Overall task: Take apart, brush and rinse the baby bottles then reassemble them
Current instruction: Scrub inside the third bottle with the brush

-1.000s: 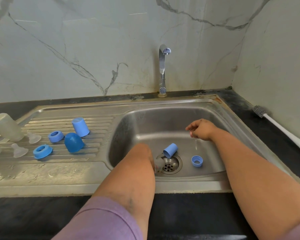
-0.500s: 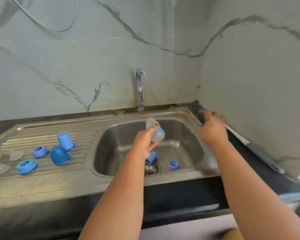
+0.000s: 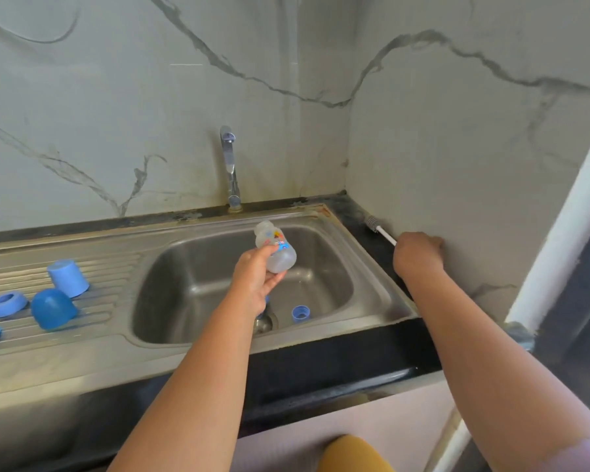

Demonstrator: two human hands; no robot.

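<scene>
My left hand [image 3: 258, 279] grips a small clear baby bottle [image 3: 276, 248] with a printed picture, held tilted above the steel sink basin [image 3: 334, 267], neck pointing up and back. My right hand [image 3: 418, 255] is on the dark counter by the right wall, fingers curled round the white handle of the bottle brush [image 3: 378, 229], whose grey bristle head points toward the back corner. A blue screw ring [image 3: 300, 314] lies in the basin near the drain [image 3: 264, 323]; a blue part beside the drain is mostly hidden behind my left wrist.
On the ribbed drainboard [image 3: 109, 267] at left lie a light blue cap [image 3: 68, 278], a darker blue dome cap [image 3: 52, 309] and two blue rings [image 3: 7, 304]. The tap [image 3: 230, 165] stands behind the basin. A wall closes the right side.
My left hand lifted the bottle out of the basin. My right hand left the basin, reached to the right counter and closed on the brush handle. The view turned right.
</scene>
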